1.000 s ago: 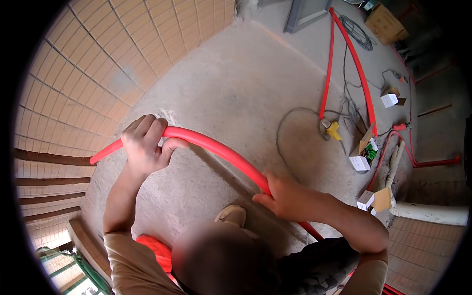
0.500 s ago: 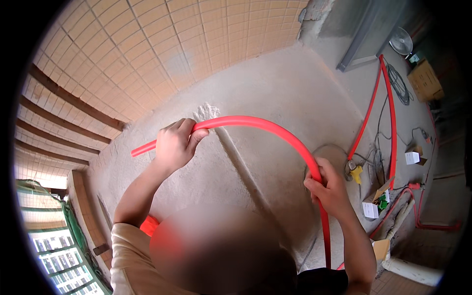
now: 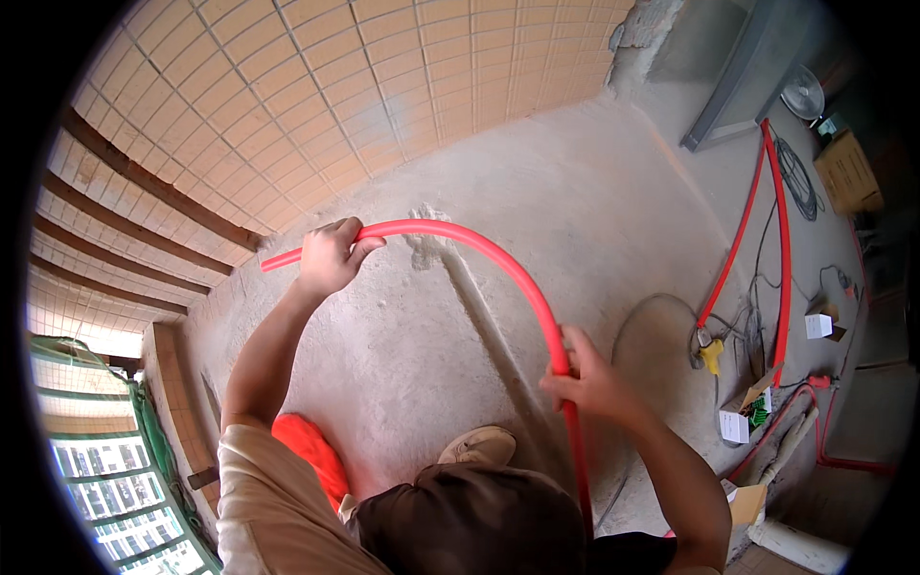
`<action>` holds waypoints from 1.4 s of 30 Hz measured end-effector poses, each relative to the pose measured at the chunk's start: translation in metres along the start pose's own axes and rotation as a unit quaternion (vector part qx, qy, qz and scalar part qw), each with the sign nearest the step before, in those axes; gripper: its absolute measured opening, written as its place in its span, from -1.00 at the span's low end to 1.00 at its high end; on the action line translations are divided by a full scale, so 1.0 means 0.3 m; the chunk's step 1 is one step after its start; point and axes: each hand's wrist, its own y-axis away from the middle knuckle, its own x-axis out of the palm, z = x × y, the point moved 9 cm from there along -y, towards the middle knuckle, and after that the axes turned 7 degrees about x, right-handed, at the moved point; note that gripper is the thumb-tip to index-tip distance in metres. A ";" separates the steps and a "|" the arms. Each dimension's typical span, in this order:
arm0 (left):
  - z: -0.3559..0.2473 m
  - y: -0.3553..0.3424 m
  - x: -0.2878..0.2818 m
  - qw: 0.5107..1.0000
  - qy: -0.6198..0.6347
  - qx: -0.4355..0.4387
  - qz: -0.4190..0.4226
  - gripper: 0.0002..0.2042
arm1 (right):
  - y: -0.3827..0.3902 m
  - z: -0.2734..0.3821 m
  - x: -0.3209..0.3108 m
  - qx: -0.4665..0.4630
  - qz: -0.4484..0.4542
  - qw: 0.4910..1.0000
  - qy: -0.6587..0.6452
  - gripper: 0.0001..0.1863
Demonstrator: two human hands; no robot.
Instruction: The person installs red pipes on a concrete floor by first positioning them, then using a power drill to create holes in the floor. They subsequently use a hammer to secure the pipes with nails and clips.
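Red pipe (image 3: 498,256): While it is arching over the middle of the floor (image 3: 383,345), its cut end is pointing toward the left edge and its longer stretch is running down toward the near edge, where the person's head (image 3: 470,522) is hiding the rest.
Left hand (image 3: 333,257): It is grasping the pipe close to the cut end, with the fingers wrapping over the top and the thumb pointing along the pipe toward the bend.
Right hand (image 3: 589,374): It is grasping the pipe below the bend, with the thumb crossing the near side.
Groove (image 3: 484,316): It is cutting across the floor beneath the arch, starting at a rough patch (image 3: 428,235) near the tiled wall (image 3: 383,86).
Shoe (image 3: 482,446): It is standing on the floor between the groove and an orange-red cloth (image 3: 309,455).
Left edge: Brown strips (image 3: 158,187) are lining the wall, and green netting (image 3: 153,436) is hanging beside a bright window (image 3: 115,489).
Far right corner: A grey metal frame (image 3: 728,86) is standing near a coiled cable (image 3: 793,182) and a cardboard box (image 3: 848,172).
Right edge: A second red pipe (image 3: 784,259) is lying sharply bent, a yellow tool (image 3: 709,357) is lying near one end, and an open box (image 3: 734,428) is holding green pieces (image 3: 759,413).
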 end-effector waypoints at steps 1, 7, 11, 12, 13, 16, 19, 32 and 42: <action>0.064 0.019 0.030 1.000 -0.001 -0.013 0.008 -0.51 | -0.029 -0.127 0.030 0.001 0.068 0.997 -0.037 -0.40; 0.448 -0.026 0.272 0.984 -0.043 -0.145 0.094 -0.53 | 0.483 -0.878 -0.074 0.228 0.167 0.958 -0.050 -0.47; 0.816 0.113 0.251 0.932 -0.263 -0.199 0.149 -0.49 | 0.677 -1.183 -0.242 0.288 -0.095 0.950 0.075 -0.64; 0.811 0.168 0.264 0.921 -0.306 -0.179 0.163 -0.38 | 0.647 -1.175 -0.211 0.272 -0.123 0.944 0.138 -0.66; 0.711 0.174 0.319 0.932 -0.294 -0.116 0.177 -0.25 | 0.615 -1.153 -0.151 0.243 -0.140 0.945 0.169 -0.67; -0.373 0.143 0.551 0.935 -0.090 0.199 0.279 -0.07 | 0.635 -1.143 0.110 0.188 -0.189 0.956 0.126 -0.70; -0.887 0.272 0.581 0.879 -0.004 0.405 0.250 -0.41 | 0.520 -1.058 0.172 0.186 -0.157 0.954 0.174 -0.76; -0.736 0.260 0.681 0.846 -0.017 0.444 0.295 -0.68 | 1.138 -1.600 0.313 0.215 -0.738 0.638 0.044 0.06; -0.768 0.225 0.687 0.820 -0.088 0.473 0.308 -0.65 | 1.275 -1.842 0.348 0.234 -0.693 0.682 0.009 -0.79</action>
